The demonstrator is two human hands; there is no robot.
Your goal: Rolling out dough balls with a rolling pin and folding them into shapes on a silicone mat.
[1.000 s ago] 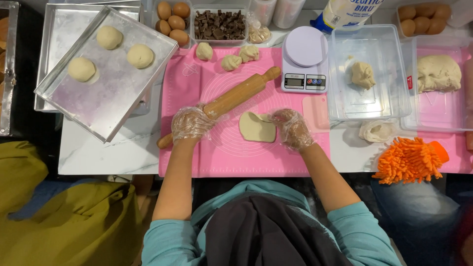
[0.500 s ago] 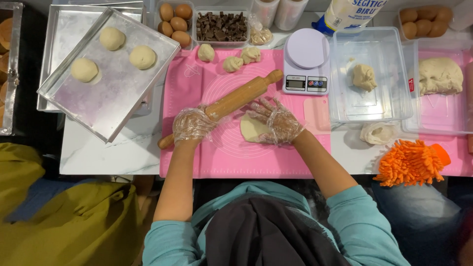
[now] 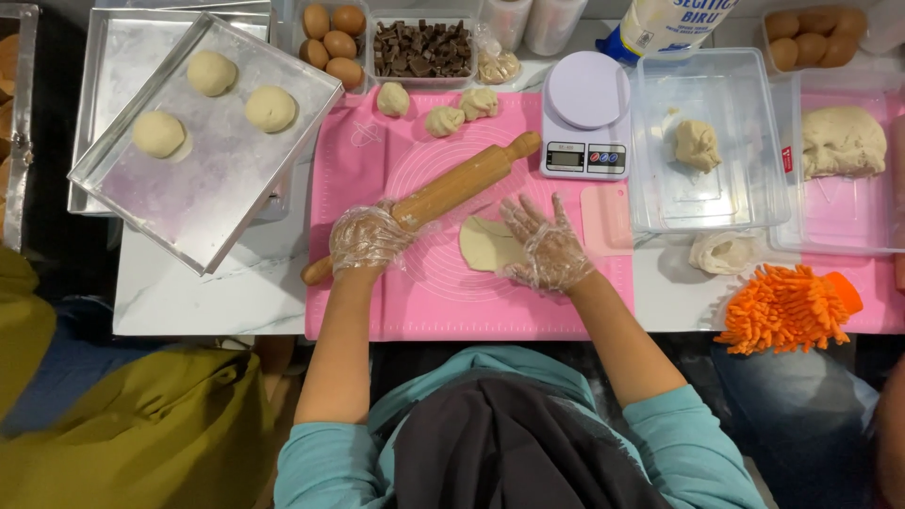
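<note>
Head view, the only one we have: left hand (image 3: 366, 238), in a clear plastic glove, is closed around the wooden rolling pin (image 3: 426, 205) near its lower end; the pin lies diagonally across the pink silicone mat (image 3: 443, 302). Right hand (image 3: 547, 247), also gloved, is spread wide and flat, fingers splayed, palm pressing the right edge of the flattened dough disc (image 3: 485, 245); it grips nothing. The disc sits mid-mat, just below the pin and not quite touching it, as far as we can tell. Our read: we're flattening this piece, so keep the palm flat to even out thickness, bring the pin square over the disc's middle, roll outward with light pressure, and turn the dough between passes so it stays round and doesn't stick. Counts: three dough balls (image 3: 210, 73) on the tilted metal tray (image 3: 217, 207), which rests on a second tray; three small dough pieces (image 3: 444, 121) at the mat's top edge; four brown eggs (image 3: 332, 45) in a tub; one tub of chocolate chunks (image 3: 421, 47); one digital scale (image 3: 584, 115); one clear plastic container (image 3: 707, 203) with one dough lump; one large dough mass (image 3: 842, 141) at right; one orange chenille mitt (image 3: 784, 308).
</note>
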